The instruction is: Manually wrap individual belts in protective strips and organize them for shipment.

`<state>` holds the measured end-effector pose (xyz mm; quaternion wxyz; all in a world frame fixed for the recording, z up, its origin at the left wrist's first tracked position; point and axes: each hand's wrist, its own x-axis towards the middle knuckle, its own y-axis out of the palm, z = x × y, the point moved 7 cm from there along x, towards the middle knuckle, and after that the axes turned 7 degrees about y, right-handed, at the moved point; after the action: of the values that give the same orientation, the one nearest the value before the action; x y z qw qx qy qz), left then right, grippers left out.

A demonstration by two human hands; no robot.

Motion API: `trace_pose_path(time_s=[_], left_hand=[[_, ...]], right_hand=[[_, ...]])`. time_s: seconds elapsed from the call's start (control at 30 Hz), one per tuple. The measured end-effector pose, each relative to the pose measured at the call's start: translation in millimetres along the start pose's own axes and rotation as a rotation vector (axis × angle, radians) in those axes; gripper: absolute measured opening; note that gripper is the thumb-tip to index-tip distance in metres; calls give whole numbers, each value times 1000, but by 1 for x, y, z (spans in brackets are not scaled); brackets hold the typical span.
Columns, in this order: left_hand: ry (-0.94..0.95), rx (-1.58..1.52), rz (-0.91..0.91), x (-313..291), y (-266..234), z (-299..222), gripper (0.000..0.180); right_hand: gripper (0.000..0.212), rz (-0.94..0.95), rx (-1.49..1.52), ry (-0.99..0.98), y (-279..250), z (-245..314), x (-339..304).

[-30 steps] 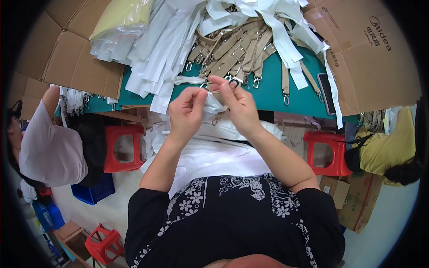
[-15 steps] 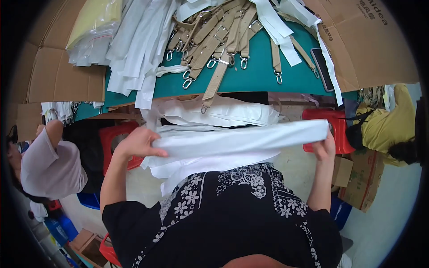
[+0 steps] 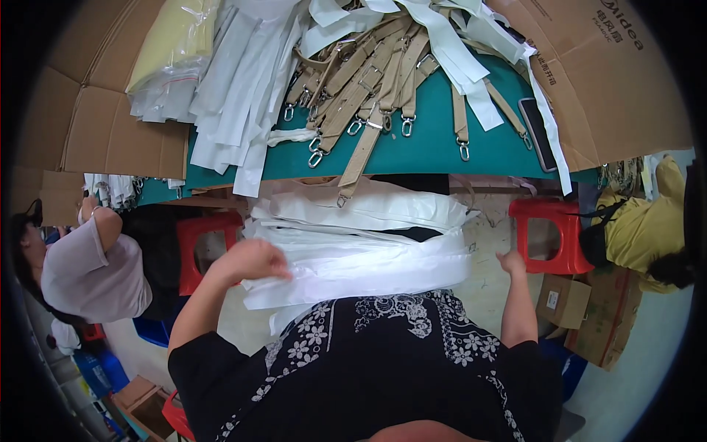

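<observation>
Across my lap lies a pile of long white wrapping strips (image 3: 368,269), thin and plastic-like or papery, stacked in loose layers. My left hand (image 3: 258,261) is over the pile's left end, its fingers loosely bent and apart, with nothing seen in them. Off the pile's right end, my right hand (image 3: 511,262) hovers bare, a finger stretched out toward the strips. On the table ahead lies a heap of tan straps (image 3: 361,81) with metal clasps and buckles. One strap (image 3: 359,158) hangs over the table edge above the pile.
More white strips (image 3: 243,96) and a plastic-bagged yellow bundle (image 3: 173,55) are at the green table's (image 3: 287,158) left. A phone (image 3: 536,132) lies right, by a cardboard box (image 3: 604,96). Red stools (image 3: 545,239) stand below. Co-workers sit at left (image 3: 99,265) and right (image 3: 637,228).
Both hands have let go of the white strip they held stretched between them; it now lies on the lap pile. My right hand has moved down and left. The view has shifted slightly.
</observation>
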<state>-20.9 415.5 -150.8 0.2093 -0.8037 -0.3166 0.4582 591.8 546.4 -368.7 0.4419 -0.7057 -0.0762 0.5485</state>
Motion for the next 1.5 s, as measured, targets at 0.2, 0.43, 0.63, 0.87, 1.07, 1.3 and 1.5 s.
trace_pose_path(time_s=[0.2, 0.43, 0.63, 0.87, 1.07, 1.3, 1.5], left_hand=[[-20, -125, -672, 63, -75, -33, 26], [145, -40, -490, 117, -40, -67, 23], [600, -13, -563, 138, -3, -132, 13], [676, 262, -518, 266, 10, -202, 18], [468, 583, -353, 326, 30, -223, 20], [671, -70, -525, 266, -25, -219, 15], [783, -145, -796, 223, -44, -205, 17]], right_hand=[[29, 555, 305, -834, -67, 250, -196], [27, 505, 468, -959, 4, 381, -265], [20, 666, 622, -983, -65, 381, -270], [21, 657, 804, -870, -138, 338, -254], [26, 564, 807, -818, -152, 306, -234], [24, 499, 774, -844, -154, 302, -223], [23, 486, 762, -838, -167, 302, -223]])
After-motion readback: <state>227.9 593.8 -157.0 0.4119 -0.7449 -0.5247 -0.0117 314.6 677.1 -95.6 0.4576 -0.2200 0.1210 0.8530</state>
